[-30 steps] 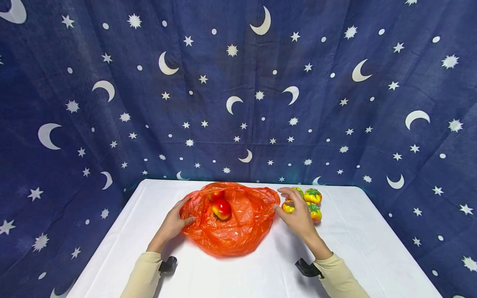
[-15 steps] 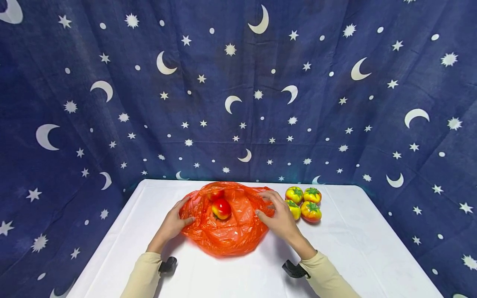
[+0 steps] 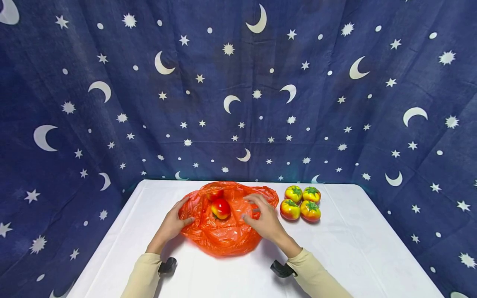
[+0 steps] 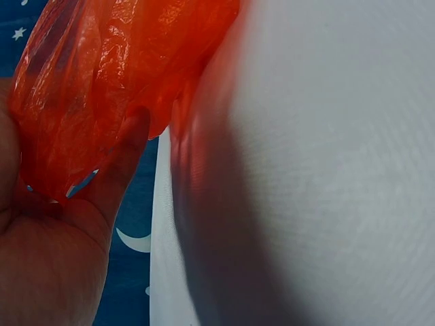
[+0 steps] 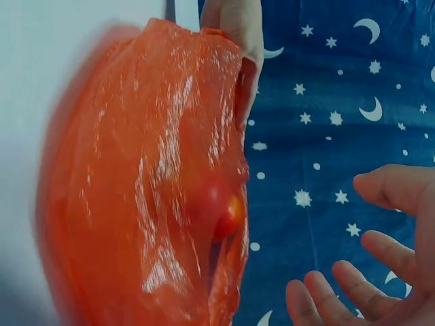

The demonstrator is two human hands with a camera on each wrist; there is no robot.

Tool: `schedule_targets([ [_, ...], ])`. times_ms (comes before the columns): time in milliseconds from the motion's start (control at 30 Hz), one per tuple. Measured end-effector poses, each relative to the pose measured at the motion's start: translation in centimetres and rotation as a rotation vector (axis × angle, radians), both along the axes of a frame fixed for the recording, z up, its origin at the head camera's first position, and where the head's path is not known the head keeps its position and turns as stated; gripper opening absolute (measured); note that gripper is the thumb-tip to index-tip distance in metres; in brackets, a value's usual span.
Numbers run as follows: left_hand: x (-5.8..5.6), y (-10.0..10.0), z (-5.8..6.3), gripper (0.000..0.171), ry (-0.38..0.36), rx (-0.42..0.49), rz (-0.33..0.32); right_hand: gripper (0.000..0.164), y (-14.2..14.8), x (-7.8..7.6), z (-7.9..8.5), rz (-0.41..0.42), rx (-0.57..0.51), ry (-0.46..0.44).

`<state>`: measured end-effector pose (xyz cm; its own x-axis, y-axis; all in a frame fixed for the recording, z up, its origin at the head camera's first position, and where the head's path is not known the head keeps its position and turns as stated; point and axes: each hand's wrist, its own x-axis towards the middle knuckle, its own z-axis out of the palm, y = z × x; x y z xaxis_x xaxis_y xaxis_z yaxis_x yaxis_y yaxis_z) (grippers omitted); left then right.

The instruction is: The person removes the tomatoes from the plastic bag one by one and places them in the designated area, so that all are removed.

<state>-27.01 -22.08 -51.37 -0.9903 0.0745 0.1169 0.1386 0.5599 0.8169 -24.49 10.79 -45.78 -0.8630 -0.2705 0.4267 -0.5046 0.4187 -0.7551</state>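
A thin red plastic bag (image 3: 231, 242) lies spread on the table, its mouth facing up. Inside it a red-and-yellow, tomato-like fruit (image 3: 221, 208) shows, with another fruit (image 3: 215, 194) partly hidden behind. My left hand (image 3: 170, 225) holds the bag's left edge; in the left wrist view the thumb (image 4: 119, 163) lies against the plastic. Over the bag's right half hovers my right hand (image 3: 266, 221), fingers spread and holding nothing. The right wrist view shows that hand (image 5: 380, 265) apart from the bag (image 5: 129, 176).
Several red-and-yellow fruits (image 3: 310, 211) with green leafy tops sit clustered just right of the bag. A white cloth covers the table (image 3: 354, 240). Behind it hangs a dark blue curtain (image 3: 208, 107) printed with moons and stars.
My right hand has moved left, from beside the fruit cluster and the bag's right edge to above the bag. The left hand and the bag look nearly unchanged.
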Motion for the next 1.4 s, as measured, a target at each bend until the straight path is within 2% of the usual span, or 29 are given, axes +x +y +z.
schedule_targets([
  [233, 0.0, 0.0, 0.1, 0.079, 0.001, -0.014, 0.01, 0.047, -1.7, -0.2, -0.5, 0.031, 0.03, -0.019],
  [467, 0.0, 0.0, 0.3, 0.08, -0.032, -0.019, 0.014, 0.048, -3.0, -0.5, -1.1, 0.067, 0.055, -0.037],
  [867, 0.0, 0.1, 0.1, 0.08, -0.054, -0.005, 0.014, 0.048, -4.6, -0.9, -1.6, 0.081, 0.097, -0.045],
  [1133, 0.0, 0.1, 0.1, 0.08, -0.048, 0.002, 0.013, 0.048, -5.6, -1.7, -2.1, 0.045, 0.158, -0.089],
  [1400, -0.1, 0.2, 0.2, 0.08, -0.047, -0.001, 0.012, 0.049, -6.8, -2.9, -1.7, 0.035, 0.219, -0.093],
])
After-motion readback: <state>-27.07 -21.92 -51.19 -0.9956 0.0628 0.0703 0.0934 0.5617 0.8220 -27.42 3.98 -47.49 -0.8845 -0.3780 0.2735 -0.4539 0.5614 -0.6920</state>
